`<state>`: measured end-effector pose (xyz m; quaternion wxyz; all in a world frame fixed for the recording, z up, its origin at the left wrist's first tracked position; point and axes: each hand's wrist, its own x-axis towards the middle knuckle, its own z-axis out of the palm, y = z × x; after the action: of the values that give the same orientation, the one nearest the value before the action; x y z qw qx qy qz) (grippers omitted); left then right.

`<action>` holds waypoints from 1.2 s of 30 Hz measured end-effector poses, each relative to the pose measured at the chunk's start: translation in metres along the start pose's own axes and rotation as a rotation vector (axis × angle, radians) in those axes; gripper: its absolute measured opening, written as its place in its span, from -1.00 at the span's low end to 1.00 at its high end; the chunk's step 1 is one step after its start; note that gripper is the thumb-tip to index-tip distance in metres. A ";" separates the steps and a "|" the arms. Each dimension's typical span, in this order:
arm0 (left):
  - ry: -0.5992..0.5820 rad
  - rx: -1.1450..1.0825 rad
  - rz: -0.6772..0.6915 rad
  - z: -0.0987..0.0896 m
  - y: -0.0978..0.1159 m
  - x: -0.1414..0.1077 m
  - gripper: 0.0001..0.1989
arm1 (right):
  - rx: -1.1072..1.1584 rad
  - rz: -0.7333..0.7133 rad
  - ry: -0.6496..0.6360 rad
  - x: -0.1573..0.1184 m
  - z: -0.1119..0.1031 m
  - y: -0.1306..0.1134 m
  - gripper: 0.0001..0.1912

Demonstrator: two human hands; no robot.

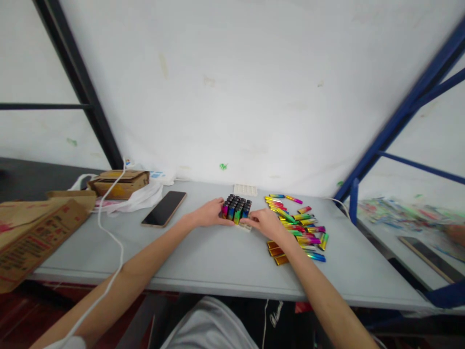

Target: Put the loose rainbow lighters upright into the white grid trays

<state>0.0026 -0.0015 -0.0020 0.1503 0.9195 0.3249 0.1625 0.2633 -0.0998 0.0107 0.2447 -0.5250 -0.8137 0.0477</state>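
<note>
A tight block of upright, shiny coloured tubes with black tops (236,206) stands in the middle of the table, packed in rows. A pale tray (245,227) shows at its front right edge, partly under it. My left hand (212,213) grips the block's left side, thumb along the front and fingers behind. At the right front corner, my right hand (263,220) is closed with thumb and fingers against the block or the tray's edge; exactly which is hard to make out. To the right lies a loose pile of metallic coloured tubes (303,225), partly behind my right forearm.
Against the wall lies a white slotted tray (245,189). A phone (164,209) rests on the grey table (207,261) at left, near a small cardboard box (119,184) and an opened carton (43,228). A white cable (109,232) hangs across my left arm. Blue frame bars (392,121) rise at right.
</note>
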 end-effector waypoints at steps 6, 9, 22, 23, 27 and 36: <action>-0.030 0.028 0.026 -0.002 0.004 0.001 -0.46 | 0.002 0.146 0.285 0.015 -0.042 0.056 -0.53; -0.014 0.015 0.043 -0.002 0.005 0.000 -0.49 | -0.236 0.280 0.144 0.031 -0.052 0.097 -0.65; 0.018 0.013 0.044 0.002 0.003 0.002 -0.47 | -0.321 0.284 -0.184 0.023 -0.047 0.131 -0.70; 0.017 0.011 0.045 0.002 0.002 0.002 -0.48 | -0.303 0.262 -0.196 0.020 -0.049 0.128 -0.70; 0.010 0.009 0.042 0.000 0.004 0.002 -0.47 | -0.178 0.189 -0.155 0.006 -0.060 0.118 -0.72; -0.042 0.031 0.034 -0.001 0.004 0.002 -0.45 | 0.033 0.167 -0.038 -0.063 -0.108 0.081 -0.71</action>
<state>0.0057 -0.0026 0.0011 0.1399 0.9303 0.3085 0.1408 0.3999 -0.1384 0.0561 0.2331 -0.5859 -0.7707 0.0914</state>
